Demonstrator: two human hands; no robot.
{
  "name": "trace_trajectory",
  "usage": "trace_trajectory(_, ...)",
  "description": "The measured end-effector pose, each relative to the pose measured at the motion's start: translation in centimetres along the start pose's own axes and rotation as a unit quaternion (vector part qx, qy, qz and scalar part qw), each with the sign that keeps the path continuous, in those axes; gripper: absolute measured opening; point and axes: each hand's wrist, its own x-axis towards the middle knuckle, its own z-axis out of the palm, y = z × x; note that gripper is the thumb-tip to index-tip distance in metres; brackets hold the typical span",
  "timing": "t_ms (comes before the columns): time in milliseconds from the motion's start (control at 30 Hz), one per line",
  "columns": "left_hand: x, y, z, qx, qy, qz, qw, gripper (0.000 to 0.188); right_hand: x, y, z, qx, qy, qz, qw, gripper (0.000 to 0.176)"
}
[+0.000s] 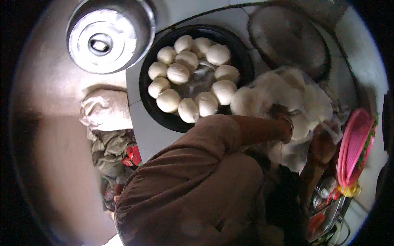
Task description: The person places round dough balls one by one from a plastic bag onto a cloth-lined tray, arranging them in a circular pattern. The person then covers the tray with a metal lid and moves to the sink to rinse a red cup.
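A black round pan (181, 126) holds several white dough balls or buns (168, 101), most of them in a ring along its wall. To its right is a clear plastic bag (289, 83) packed with more white rounds. My left hand (279, 111) reaches across to the bag with a bangle or thread at the wrist; its fingers are dark and blurred among the rounds, so their grip is unclear. My right hand (323, 146) grips the bag's lower right side, partly covered by the plastic.
A lidded metal pot (123, 37) stands at the upper left. Beyond the bag lies a dark round griddle or tray (289, 37). Pink plastic baskets (354, 147) with greens are at the right, above jars and utensils (326, 196). Crumpled cloths (110, 147) sit left of the counter (144, 132).
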Motion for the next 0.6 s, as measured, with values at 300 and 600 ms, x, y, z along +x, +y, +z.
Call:
trace_trajectory(300, -2.0, -1.3, -3.0, -0.161, -0.271, -0.063, 0.947, 0.050, 0.7, -2.3, -0.7, -0.017, -0.121, 0.047, 0.991, 0.028)
trace_trajectory(600, -9.3, -6.2, -10.9, -0.639, 0.139, -0.112, 0.749, 0.054, 1.5, -1.9, -1.2, 0.025, -0.111, 0.078, 0.990, 0.027)
